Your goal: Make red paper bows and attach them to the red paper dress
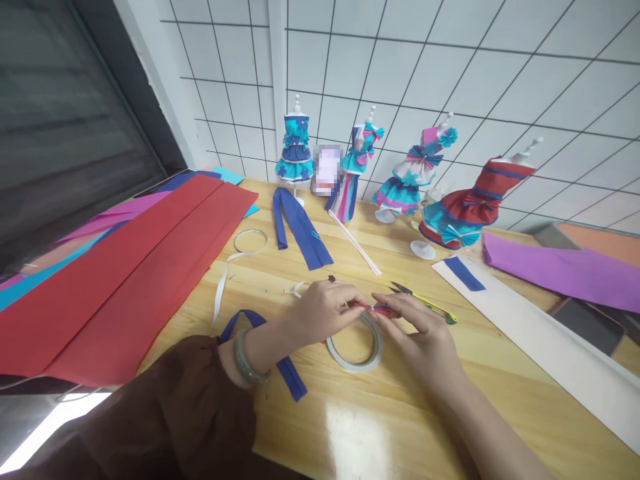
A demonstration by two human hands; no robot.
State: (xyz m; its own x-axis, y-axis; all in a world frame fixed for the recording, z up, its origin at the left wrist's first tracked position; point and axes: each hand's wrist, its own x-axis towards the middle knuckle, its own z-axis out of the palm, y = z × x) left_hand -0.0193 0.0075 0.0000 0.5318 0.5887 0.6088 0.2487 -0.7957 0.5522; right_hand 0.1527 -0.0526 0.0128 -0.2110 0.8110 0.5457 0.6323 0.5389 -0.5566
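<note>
Between my two hands is a small red and blue paper bow (pixel 373 309), gathered at its middle. My left hand (pixel 325 310) pinches its left end, with thumb and fingers closed. Closed on the right end is my right hand (pixel 423 330). The fingers cover much of the bow. Just below it lies a roll of white double-sided tape (pixel 356 363) on the wooden table. Yellow-handled thread snips (pixel 430 303) lie beside my right fingers. A dark blue paper strip (pixel 293 380) passes under my left wrist.
Small mannequins in paper dresses (pixel 295 150) (pixel 463 207) stand along the tiled wall, near a blurred phone (pixel 327 170). Large red paper (pixel 150 267) covers the left; white paper (pixel 540 333) and purple paper (pixel 560 273) lie right. Blue paper (pixel 305 233) and white ribbon (pixel 220 293) lie ahead.
</note>
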